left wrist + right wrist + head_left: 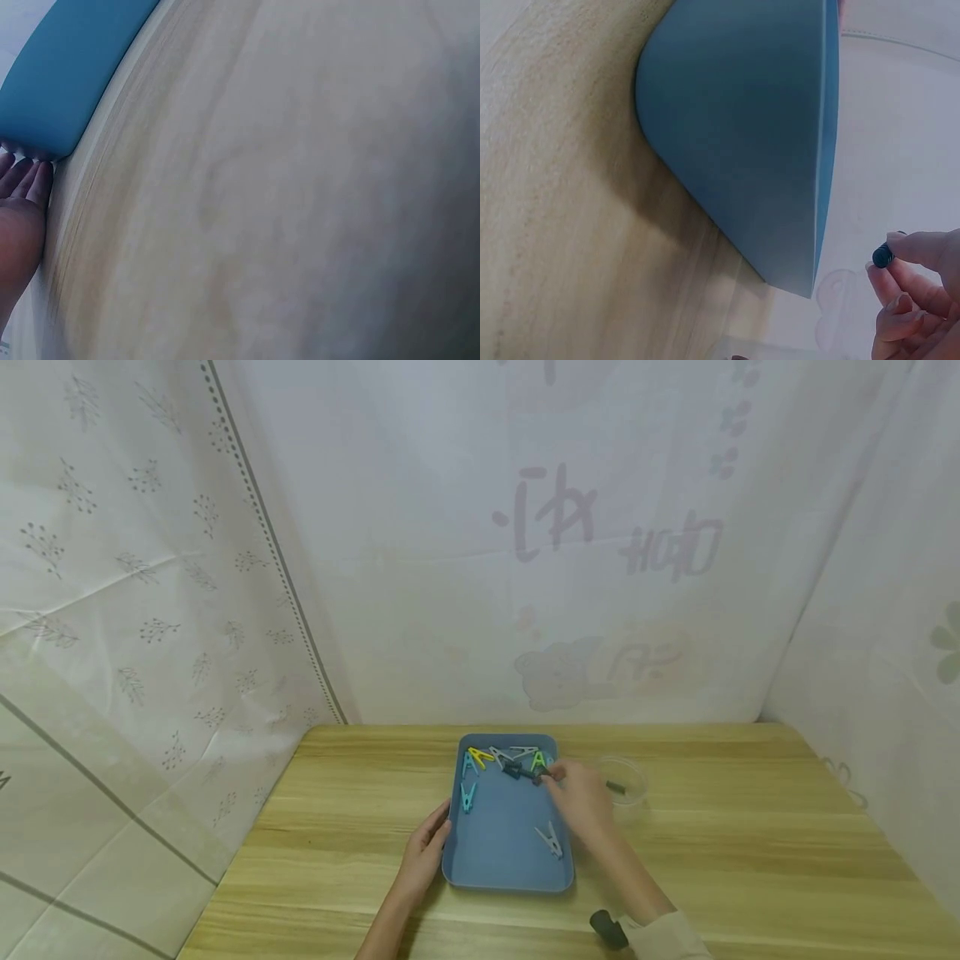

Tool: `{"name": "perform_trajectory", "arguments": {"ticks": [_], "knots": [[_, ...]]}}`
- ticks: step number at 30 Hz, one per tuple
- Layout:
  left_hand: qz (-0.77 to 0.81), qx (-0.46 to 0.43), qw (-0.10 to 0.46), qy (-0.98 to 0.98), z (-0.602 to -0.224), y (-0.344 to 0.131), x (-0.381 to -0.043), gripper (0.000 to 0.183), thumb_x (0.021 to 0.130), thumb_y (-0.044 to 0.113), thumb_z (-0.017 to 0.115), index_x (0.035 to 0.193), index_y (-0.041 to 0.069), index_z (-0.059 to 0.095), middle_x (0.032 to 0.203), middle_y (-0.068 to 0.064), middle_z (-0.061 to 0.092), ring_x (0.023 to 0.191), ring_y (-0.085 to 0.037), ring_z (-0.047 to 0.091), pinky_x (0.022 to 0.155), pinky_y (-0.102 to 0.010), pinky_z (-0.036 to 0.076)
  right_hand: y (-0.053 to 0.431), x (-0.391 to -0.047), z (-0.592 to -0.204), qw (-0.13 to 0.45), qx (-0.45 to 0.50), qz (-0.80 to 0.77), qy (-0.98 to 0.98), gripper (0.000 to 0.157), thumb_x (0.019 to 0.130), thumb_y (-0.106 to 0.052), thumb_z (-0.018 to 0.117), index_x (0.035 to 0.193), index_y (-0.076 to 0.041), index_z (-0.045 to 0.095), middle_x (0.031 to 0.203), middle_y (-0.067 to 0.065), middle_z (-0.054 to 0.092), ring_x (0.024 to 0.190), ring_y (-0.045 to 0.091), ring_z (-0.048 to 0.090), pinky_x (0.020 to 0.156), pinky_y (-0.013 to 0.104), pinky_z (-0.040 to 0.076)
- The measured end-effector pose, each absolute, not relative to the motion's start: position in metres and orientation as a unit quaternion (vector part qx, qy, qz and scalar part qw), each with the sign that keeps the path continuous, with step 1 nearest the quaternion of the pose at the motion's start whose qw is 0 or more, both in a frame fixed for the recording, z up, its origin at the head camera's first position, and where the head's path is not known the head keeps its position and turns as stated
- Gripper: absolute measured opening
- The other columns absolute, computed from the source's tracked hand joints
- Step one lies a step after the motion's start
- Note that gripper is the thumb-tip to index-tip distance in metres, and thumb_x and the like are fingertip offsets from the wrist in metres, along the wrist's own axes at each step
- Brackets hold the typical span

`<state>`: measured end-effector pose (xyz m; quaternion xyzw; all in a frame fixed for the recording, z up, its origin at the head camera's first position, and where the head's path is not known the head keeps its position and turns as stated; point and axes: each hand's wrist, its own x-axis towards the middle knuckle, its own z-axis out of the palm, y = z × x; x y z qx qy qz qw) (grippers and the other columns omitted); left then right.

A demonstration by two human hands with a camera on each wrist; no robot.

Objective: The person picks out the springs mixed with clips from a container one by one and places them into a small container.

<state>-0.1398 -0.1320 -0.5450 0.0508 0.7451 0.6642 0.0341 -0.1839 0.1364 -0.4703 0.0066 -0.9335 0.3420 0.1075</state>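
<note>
Your left hand (pixel 426 853) lies along the left wall of the blue tray (pixel 495 853), fingers extended and touching it rather than closed round it. In the left wrist view the fingertips meet the wall near its lower edge; whether any reach beneath the base cannot be told. This placement probably steadies the tray against sliding on the surface (pixel 337 827) while your other hand works.

Your right hand (pixel 583 797) is clamped on a small dark peg (pixel 883 257), pinched between thumb and fingertips. The pinch leaves the peg's near end exposed, which should make its angle easier to control. In the head view this hand reaches over the tray's right wall, toward the far end.

Other dark pegs (pixel 513 770) lie inside the tray, near the far end. Around them sit a yellow clip (pixel 480 757), a green clip (pixel 538 760), grey clips (pixel 524 750) and teal clips (pixel 467 798); one grey clip lies apart at the near right. The raised walls serve to contain these loose parts.

A clear dish (pixel 643 783) stands right of the tray, holding one dark piece (pixel 616 787). Its position places it within easy reach of your right hand.
</note>
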Motion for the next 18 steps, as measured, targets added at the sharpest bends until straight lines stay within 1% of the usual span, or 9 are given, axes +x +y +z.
{"name": "perform_trajectory", "arguments": {"ticks": [4,10,12,15,18], "knots": [[0.664,0.050,0.035,0.745,-0.545,-0.132,-0.140,0.051,0.114,0.015,0.047,0.159,-0.007,0.039,0.165,-0.028,0.038,0.155,-0.047,0.031,0.126,-0.059,0.029,0.140,-0.181,-0.467,0.107,0.006,0.347,-0.932,0.020,0.096,-0.016,0.075,0.109,0.000,0.076,0.103,0.015,0.079,0.073,0.019,0.068,0.053,0.027,0.049],[0.661,0.049,0.033,0.748,-0.545,-0.131,-0.140,0.050,0.114,0.014,0.047,0.158,-0.007,0.039,0.164,-0.029,0.039,0.155,-0.046,0.032,0.126,-0.059,0.030,0.146,-0.177,-0.462,0.101,0.008,0.354,-0.930,0.021,0.098,-0.016,0.073,0.111,0.001,0.075,0.106,0.016,0.078,0.080,0.025,0.073,0.056,0.028,0.055],[0.662,0.050,0.033,0.747,-0.544,-0.131,-0.140,0.050,0.113,0.013,0.047,0.158,-0.008,0.039,0.164,-0.029,0.039,0.155,-0.046,0.032,0.126,-0.059,0.030,0.148,-0.176,-0.462,0.096,0.005,0.356,-0.929,0.022,0.099,-0.017,0.072,0.113,0.000,0.075,0.108,0.017,0.078,0.085,0.028,0.074,0.058,0.031,0.058],[0.662,0.054,0.032,0.747,-0.544,-0.130,-0.140,0.049,0.113,0.012,0.046,0.158,-0.008,0.039,0.164,-0.029,0.039,0.155,-0.046,0.032,0.125,-0.059,0.030,0.152,-0.176,-0.461,0.095,0.000,0.362,-0.927,0.025,0.100,-0.018,0.070,0.115,0.001,0.075,0.110,0.017,0.077,0.093,0.033,0.074,0.067,0.038,0.062],[0.663,0.055,0.032,0.746,-0.543,-0.130,-0.140,0.049,0.113,0.011,0.046,0.158,-0.007,0.039,0.164,-0.029,0.039,0.154,-0.046,0.032,0.125,-0.060,0.031,0.156,-0.174,-0.460,0.097,-0.004,0.363,-0.927,0.026,0.101,-0.019,0.068,0.117,0.001,0.074,0.111,0.017,0.077,0.097,0.035,0.073,0.070,0.041,0.061]]}}
